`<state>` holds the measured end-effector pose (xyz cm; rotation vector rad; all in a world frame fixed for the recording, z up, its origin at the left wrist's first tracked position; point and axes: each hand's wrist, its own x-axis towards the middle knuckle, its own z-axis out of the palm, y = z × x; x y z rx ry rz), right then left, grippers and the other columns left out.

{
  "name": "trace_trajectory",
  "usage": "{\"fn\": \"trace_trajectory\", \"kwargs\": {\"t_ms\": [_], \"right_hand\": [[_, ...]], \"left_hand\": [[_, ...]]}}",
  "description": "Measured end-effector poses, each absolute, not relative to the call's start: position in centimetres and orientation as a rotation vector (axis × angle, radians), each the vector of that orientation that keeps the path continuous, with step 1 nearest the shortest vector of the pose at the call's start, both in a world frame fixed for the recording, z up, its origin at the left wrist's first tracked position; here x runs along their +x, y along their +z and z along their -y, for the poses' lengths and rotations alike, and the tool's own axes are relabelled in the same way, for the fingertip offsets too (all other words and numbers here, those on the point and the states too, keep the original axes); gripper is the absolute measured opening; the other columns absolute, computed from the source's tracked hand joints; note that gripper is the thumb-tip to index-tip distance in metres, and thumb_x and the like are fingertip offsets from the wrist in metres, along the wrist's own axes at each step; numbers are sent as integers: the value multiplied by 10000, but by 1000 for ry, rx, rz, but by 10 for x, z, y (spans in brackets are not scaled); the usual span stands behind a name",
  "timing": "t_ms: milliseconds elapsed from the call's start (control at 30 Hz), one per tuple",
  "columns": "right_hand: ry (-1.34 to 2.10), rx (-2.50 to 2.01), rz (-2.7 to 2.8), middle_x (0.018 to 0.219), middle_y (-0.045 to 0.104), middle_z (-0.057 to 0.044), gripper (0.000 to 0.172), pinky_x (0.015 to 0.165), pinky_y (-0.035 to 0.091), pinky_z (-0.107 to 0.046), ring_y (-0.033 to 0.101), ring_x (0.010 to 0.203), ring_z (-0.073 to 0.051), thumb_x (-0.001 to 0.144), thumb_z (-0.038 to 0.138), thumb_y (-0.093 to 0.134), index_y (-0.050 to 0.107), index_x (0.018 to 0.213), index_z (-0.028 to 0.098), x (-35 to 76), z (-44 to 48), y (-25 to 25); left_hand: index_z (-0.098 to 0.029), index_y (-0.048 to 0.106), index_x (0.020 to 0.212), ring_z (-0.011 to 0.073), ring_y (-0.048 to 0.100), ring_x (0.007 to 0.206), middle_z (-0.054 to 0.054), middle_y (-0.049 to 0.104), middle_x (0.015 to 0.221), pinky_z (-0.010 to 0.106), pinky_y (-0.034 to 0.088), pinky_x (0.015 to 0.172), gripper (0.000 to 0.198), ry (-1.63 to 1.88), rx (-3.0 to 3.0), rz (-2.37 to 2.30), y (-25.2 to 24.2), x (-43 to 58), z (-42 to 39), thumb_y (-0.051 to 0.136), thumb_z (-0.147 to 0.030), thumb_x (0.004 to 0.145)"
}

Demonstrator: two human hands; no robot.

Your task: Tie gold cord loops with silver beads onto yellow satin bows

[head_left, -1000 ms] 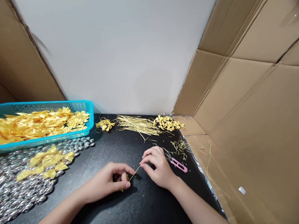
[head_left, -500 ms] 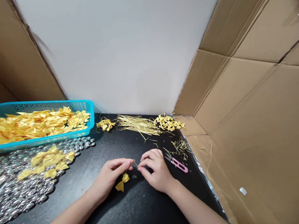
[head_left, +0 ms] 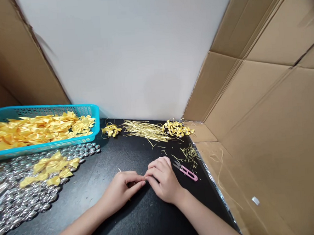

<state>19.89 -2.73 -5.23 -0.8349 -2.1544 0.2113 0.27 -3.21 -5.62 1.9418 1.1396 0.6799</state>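
Note:
My left hand (head_left: 122,189) and my right hand (head_left: 162,179) meet fingertip to fingertip over the black table (head_left: 142,221). Both are closed in a pinch. A thin gold wire tie (head_left: 119,170) sticks up behind the left hand's fingers. The small yellow ribbon bow is hidden under the left hand's fingers. Pink thread snips (head_left: 186,171) lie just right of my right hand.
A teal basket (head_left: 41,147) of yellow bows stands at the left. Silver beads (head_left: 18,204) with loose bows (head_left: 47,168) lie before it. Gold wire ties (head_left: 144,129), finished bows (head_left: 177,129) and wire clippings (head_left: 189,153) lie at the back. Cardboard walls (head_left: 266,125) close the right side.
The bow that hung below my left hand's fingers is now tucked under them. The hands have come closer together, and the wire end now points up behind the left hand.

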Motion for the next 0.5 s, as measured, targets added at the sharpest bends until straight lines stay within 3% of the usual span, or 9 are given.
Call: {"fn": "trace_trajectory", "kwargs": {"t_ms": [133,300,500], "right_hand": [[278,-958,2096,912,631,-26,90,866,361,-362,557,916,-185,896,156,578,627,847,214,198,25,-55],[399,-1116,1980,907,625,-19,95,845,377,-351,564,907,-185,851,124,649,642,812,210,196,23,-58],[435,-1113,1943,874,623,-11,113,838,398,-347,566,886,-181,840,111,656,644,789,211,197,22,-58]], "left_hand": [[-181,799,789,168,582,620,37,691,675,236,416,586,300,676,1850,-1138,-54,6,34,587,-375,877],[-127,758,815,152,554,556,60,707,683,232,407,515,343,723,1590,-1157,-55,7,35,612,-437,837],[-157,755,723,173,593,646,40,706,666,254,446,622,301,840,1411,-1144,-50,6,33,695,-450,758]]}}
